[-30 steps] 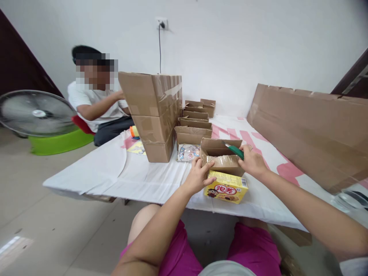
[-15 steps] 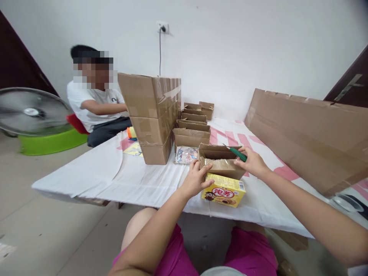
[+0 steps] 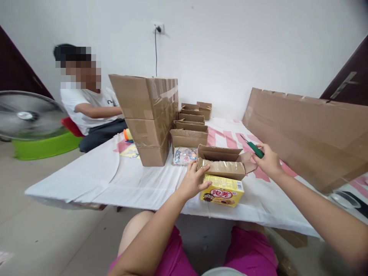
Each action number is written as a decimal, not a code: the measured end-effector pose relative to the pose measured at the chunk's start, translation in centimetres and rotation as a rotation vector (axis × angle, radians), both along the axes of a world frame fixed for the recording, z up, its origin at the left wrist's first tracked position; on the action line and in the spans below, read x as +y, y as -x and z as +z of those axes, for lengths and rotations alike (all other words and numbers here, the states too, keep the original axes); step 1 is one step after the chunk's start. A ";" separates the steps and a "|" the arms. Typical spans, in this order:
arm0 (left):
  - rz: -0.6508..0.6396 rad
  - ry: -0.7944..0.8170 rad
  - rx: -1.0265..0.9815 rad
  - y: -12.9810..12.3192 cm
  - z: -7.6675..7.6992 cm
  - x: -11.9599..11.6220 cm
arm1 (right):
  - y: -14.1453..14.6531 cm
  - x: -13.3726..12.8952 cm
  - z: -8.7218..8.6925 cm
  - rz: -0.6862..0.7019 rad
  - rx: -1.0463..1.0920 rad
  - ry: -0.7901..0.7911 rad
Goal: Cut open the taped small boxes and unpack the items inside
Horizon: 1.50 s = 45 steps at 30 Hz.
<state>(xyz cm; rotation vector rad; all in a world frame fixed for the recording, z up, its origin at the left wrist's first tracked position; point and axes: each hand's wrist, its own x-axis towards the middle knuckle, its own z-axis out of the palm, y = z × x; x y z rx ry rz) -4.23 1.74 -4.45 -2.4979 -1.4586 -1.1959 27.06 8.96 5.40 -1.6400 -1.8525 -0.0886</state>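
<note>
Our table under a white and pink cloth (image 3: 94,182), our stacked cartons (image 3: 140,126), a row of open boxes behind our open carton (image 3: 222,166), our yellow snack box (image 3: 222,191) in front, a printed packet (image 3: 184,155) to its left

A big round gray fan (image 3: 25,115) is at the left edge, with a bright green plastic tub (image 3: 47,146) near it. A black plug (image 3: 158,29) sits in a white wall socket (image 3: 162,27), top middle. Lower right, a clear round thing (image 3: 345,200) may be a plastic bowl.
</note>
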 end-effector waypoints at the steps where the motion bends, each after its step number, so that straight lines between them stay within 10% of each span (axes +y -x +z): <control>1: 0.001 0.003 -0.002 0.0 0.0 0.1 | 0.1 -0.6 -0.1 0.046 0.018 -0.019; 14: 0.030 0.002 0.022 -0.2 0.1 0.1 | 7.3 -2.7 0.7 0.143 -0.591 0.099; 45: 0.045 -0.001 0.027 -0.1 0.1 0.0 | 6.4 -0.1 0.7 0.046 -0.315 0.297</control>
